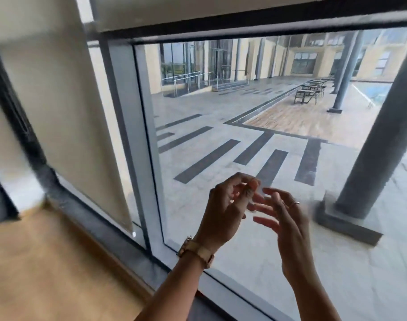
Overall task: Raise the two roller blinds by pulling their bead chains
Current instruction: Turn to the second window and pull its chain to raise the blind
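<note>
Two bare hands are raised side by side in front of the large window pane (244, 126). On the left, the left hand (223, 209), with a rose-gold wristwatch (195, 251) on its wrist, has its fingers curled inward, thumb and fingertips pinched near the top; the area is blurred and I cannot tell whether anything lies between them. Just beside it, the right hand (283, 218) is spread loose, fingers apart and slightly bent, gripping nothing; a thin silver ring (295, 203) sits on one finger. The fingertips of the two hands are very near each other, perhaps touching.

No bead chain can be made out around the hands.

Over the pane behind the hands, the cream fabric roller blind (198, 10) is drawn up high, its dark bottom bar (267, 22) running across the top of the view, so the paved courtyard (221, 140) and a grey column (378, 144) show through the glass. Left of the grey window mullion (128, 126), a second cream roller blind (58, 100) hangs low, its bottom edge near the dark stone sill (100, 228). A light wooden ledge (47, 269) lies in front of the sill.
</note>
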`<state>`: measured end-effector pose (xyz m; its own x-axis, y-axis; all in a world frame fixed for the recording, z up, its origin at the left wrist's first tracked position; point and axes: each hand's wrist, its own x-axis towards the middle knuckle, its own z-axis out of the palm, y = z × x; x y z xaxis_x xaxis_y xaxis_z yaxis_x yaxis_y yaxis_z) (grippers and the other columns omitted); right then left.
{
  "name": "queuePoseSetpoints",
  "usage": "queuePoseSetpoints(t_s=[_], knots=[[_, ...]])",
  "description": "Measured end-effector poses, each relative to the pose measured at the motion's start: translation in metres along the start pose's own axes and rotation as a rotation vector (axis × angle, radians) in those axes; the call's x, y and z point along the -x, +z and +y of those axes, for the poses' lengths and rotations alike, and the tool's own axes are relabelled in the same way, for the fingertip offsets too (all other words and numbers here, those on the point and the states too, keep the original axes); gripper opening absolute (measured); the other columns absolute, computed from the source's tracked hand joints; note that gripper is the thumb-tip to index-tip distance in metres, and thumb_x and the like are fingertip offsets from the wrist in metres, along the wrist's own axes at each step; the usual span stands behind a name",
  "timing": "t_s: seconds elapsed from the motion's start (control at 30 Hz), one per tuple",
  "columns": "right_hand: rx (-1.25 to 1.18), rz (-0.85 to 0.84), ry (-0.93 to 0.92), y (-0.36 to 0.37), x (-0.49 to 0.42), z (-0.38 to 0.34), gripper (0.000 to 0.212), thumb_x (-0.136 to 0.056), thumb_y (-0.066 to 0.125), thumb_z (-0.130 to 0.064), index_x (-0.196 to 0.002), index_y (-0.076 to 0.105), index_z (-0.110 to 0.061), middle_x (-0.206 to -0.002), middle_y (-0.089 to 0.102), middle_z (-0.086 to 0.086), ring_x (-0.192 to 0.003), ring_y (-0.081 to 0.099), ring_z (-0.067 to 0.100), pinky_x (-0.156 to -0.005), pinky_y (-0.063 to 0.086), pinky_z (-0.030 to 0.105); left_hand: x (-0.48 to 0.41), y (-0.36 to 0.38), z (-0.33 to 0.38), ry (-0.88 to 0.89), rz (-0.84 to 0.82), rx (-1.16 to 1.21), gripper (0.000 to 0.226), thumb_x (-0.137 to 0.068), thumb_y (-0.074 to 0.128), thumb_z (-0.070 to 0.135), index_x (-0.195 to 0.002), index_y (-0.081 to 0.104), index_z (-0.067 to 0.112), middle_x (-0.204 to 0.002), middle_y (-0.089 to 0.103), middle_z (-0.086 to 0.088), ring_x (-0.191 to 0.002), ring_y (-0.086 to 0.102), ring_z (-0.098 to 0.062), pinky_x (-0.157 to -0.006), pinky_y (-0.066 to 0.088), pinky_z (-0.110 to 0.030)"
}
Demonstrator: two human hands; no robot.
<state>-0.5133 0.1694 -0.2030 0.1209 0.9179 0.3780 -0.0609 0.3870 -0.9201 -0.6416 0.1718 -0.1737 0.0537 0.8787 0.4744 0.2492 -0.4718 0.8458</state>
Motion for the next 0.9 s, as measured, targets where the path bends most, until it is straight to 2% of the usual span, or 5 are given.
queuePoseSetpoints(t_s=[0.13,0.33,0.47,0.7,0.9], knots=[[-0.056,-0.086,-0.005,0.107,-0.022,0.012,0.024,-0.097,0.044,-0.023,-0.103,0.065,-0.013,-0.094,0.074,0.01,-0.088,0.071,0.024,-0.071,0.057,0.038,-0.017,-0.105,-0.032,-0.035,0.048,-0.034,0.023,-0.095,0.046,0.035,-0.104,0.063,0.021,-0.088,0.074,-0.001,-0.074,0.071,-0.016,-0.058,0.057,-0.034],[-0.108,-0.254,0.006,0.255,-0.051,0.023,0.025,-0.097,0.043,-0.025,-0.101,0.065,-0.013,-0.093,0.075,0.006,-0.088,0.072,0.017,-0.072,0.057,0.036,-0.028,-0.241,-0.073,-0.076,0.255,-0.025,0.028,-0.092,0.046,0.04,-0.103,0.065,0.022,-0.088,0.074,0.0,-0.074,0.071,-0.019,-0.055,0.054,-0.025],[-0.115,-0.382,0.036,0.353,-0.064,0.049,0.027,-0.097,0.043,-0.028,-0.101,0.065,-0.012,-0.093,0.074,0.006,-0.087,0.071,0.017,-0.07,0.055,0.03,-0.036,-0.327,-0.114,-0.134,0.35,0.001,0.027,-0.094,0.046,0.039,-0.1,0.066,0.022,-0.085,0.074,-0.004,-0.072,0.071,-0.021,-0.054,0.053,-0.027],[-0.156,-0.396,0.114,0.526,-0.111,0.112,0.029,-0.096,0.044,-0.028,-0.102,0.065,-0.009,-0.094,0.074,0.011,-0.084,0.072,0.024,-0.068,0.055,0.033,-0.092,-0.481,-0.203,-0.175,0.345,-0.04,0.027,-0.096,0.046,0.036,-0.102,0.065,0.019,-0.081,0.073,-0.004,-0.066,0.07,-0.021,-0.055,0.052,-0.034],[-0.211,-0.332,0.109,0.669,-0.165,0.123,0.028,-0.097,0.045,-0.026,-0.103,0.064,-0.006,-0.093,0.074,0.013,-0.084,0.072,0.022,-0.067,0.056,0.032,-0.149,-0.616,-0.254,-0.184,0.317,-0.071,0.026,-0.095,0.046,0.035,-0.101,0.066,0.02,-0.083,0.073,-0.007,-0.066,0.07,-0.025,-0.052,0.052,-0.032]])
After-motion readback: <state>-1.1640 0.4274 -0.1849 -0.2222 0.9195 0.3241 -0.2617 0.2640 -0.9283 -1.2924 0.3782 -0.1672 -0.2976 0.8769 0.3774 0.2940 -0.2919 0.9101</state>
